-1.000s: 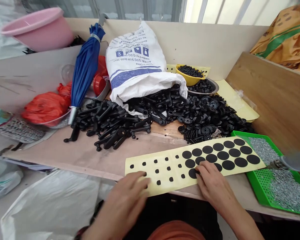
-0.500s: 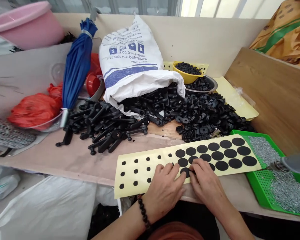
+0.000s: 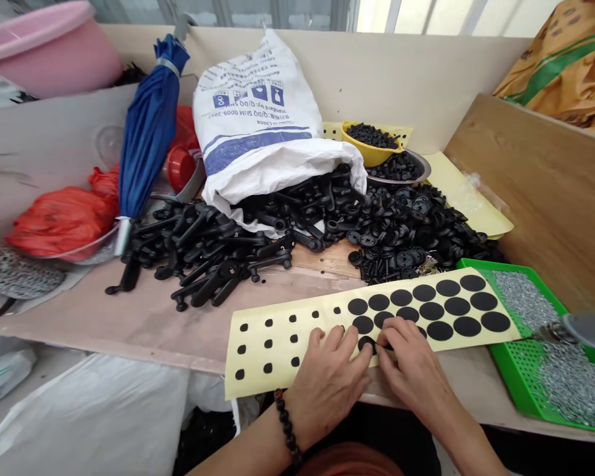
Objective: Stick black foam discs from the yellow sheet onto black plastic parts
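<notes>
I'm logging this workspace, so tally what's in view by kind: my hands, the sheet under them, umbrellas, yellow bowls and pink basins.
Left hand and right hand: 2
Sheet under them: 1
Umbrella: 1
Yellow bowl: 1
Pink basin: 1
Total: 6

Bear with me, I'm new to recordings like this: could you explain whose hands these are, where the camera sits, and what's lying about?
There is no machine arm here: a person works with bare hands. The view comes from one camera worn on the head, looking forward and down. The left hand and right hand rest on a yellow sheet bearing black dots and larger discs. Their fingertips nearly meet at one disc; whether it is gripped or lifted, I cannot tell. Beyond lie black lever-like parts, a white sack and round black parts. At the right is a green tray of small metal pieces.
</notes>
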`<state>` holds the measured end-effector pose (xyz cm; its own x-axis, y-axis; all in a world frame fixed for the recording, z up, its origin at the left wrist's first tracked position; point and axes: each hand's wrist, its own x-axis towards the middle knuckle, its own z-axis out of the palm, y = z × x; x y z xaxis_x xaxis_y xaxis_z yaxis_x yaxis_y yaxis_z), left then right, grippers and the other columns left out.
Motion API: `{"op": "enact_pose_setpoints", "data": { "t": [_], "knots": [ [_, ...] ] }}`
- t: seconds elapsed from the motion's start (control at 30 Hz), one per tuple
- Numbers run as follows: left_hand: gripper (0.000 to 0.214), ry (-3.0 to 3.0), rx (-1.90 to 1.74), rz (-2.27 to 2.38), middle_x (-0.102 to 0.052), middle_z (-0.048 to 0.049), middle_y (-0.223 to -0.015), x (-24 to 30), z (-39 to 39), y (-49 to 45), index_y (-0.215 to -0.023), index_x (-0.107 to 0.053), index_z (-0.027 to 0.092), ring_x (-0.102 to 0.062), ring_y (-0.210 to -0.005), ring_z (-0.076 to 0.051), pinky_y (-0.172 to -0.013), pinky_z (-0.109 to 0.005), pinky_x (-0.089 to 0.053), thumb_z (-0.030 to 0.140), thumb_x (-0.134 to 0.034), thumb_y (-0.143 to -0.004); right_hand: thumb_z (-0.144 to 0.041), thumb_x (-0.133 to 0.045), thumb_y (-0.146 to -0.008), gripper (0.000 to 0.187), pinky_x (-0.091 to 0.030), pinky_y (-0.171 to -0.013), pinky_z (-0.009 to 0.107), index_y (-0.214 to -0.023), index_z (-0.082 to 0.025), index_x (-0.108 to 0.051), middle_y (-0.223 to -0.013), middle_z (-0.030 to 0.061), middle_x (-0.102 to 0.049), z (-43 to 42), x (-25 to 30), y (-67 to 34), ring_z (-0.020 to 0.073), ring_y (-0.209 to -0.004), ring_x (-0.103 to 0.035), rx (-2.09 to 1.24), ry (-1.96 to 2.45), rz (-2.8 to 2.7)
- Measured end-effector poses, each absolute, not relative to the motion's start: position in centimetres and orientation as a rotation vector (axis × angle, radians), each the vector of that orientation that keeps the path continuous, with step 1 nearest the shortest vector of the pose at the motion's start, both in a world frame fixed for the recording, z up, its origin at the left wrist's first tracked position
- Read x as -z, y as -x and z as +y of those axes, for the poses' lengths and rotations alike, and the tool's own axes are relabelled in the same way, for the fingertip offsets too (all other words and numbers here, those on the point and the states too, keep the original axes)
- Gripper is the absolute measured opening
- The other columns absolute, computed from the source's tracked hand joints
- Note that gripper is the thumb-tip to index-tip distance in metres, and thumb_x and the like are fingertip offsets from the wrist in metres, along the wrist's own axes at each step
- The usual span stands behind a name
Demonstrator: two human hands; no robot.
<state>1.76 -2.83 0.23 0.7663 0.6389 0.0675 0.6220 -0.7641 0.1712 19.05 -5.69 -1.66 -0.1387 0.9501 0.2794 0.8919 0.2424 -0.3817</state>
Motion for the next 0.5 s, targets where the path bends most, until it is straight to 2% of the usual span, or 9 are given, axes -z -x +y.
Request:
{"op": "enact_pose_setpoints", "data": {
  "t": [0.2,0.37,0.5],
  "knots": [
    [0.021,-2.787,-0.174,1.000,-0.052,-0.0078,-0.112,-0.4,-2.9,-1.6,-0.107,-0.051,0.020,-0.047,-0.096,-0.026,-0.076,-0.041,-0.038,0.030,-0.048,-0.088,-0.008,-0.042,-0.081,0.018,-0.043,-0.067,0.034,-0.069,-0.022,-0.043,-0.075,0.0036,-0.056,-5.8,1.3,-18.6,0.0194,-0.072,-0.051,-0.373,1.591,-2.038],
    [0.020,-2.639,-0.233,0.854,-0.055,-0.0056,-0.112,-1.1,-2.1,0.4,-0.100,-0.055,0.022,-0.049,-0.097,-0.023,-0.082,-0.037,-0.043,0.029,-0.059,-0.082,-0.013,-0.044,-0.083,0.017,-0.048,-0.063,0.031,-0.070,-0.023,-0.047,-0.074,0.0027,-0.060,-5.9,0.7,-19.1,0.0198,-0.072,-0.057,-0.533,1.559,-2.076],
    [0.022,-2.540,-0.482,0.997,-0.054,-0.0069,-0.117,-2.1,1.5,2.4,-0.108,-0.056,0.021,-0.048,-0.105,-0.020,-0.090,-0.033,-0.044,0.019,-0.049,-0.087,-0.016,-0.044,-0.084,0.015,-0.050,-0.065,0.027,-0.076,-0.024,-0.053,-0.077,0.0030,-0.063,-5.8,-0.3,-20.1,0.0185,-0.072,-0.061,-0.741,1.575,-2.064]
  ]
}}
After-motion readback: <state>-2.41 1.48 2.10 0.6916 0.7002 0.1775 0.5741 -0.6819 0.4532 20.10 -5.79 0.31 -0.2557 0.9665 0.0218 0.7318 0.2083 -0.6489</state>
